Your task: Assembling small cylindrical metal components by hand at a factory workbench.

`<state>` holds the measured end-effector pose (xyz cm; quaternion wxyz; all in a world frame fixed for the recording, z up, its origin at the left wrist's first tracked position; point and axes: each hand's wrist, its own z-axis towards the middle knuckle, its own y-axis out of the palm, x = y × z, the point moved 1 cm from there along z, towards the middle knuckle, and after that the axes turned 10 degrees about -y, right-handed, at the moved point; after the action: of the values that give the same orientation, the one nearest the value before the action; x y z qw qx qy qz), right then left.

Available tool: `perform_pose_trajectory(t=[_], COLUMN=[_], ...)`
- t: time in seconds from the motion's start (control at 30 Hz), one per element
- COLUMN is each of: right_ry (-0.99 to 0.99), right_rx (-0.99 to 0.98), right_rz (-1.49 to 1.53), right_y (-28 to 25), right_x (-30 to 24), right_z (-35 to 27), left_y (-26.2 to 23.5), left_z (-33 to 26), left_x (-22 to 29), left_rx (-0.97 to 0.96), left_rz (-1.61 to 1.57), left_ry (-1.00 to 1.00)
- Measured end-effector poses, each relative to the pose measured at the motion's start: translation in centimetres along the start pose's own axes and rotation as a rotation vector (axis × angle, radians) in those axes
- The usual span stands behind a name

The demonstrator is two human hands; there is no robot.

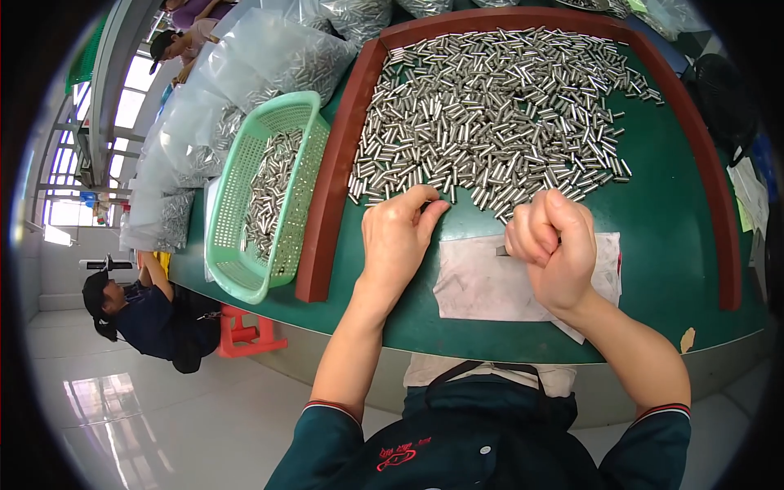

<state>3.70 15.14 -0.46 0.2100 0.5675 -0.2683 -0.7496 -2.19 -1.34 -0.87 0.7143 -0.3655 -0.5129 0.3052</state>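
Many short, shiny metal pins (pixel 498 106) lie spread in a loose layer on the green tabletop. At their near edge is my left hand (pixel 400 224), its fingers curled under and the thumb close to the forefinger; what it may hold is hidden. My right hand (pixel 555 249) is closed in a fist above a stained whitish cloth (pixel 478 286). From the little-finger side of that fist sticks out the blunt end of a grey metal pin (pixel 501 251); the rest is covered by the fingers.
A dark red wooden frame (pixel 339 175) borders the pins on three sides. Left of it stands a pale green basket (pixel 224 237) with more pins. Clear plastic bags (pixel 261 61) of pins line the far left. A seated person (pixel 155 318) is beside a red stool (pixel 249 331).
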Motion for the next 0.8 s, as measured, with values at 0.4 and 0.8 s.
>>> perform_pose_trajectory(t=[0.4,0.8], right_ry=[0.013,0.008], right_rx=[0.033,0.006], right_rz=[-0.008,0.081], right_y=[-0.1,-0.3], right_x=[0.1,-0.7], right_z=[0.3,-0.2], left_y=[-1.1,0.3], left_z=[-1.9,-2.6], left_x=[1.1,2.0], left_rx=[-0.534,-0.406], left_rz=[-0.374,-0.282], left_ry=[0.082,0.169])
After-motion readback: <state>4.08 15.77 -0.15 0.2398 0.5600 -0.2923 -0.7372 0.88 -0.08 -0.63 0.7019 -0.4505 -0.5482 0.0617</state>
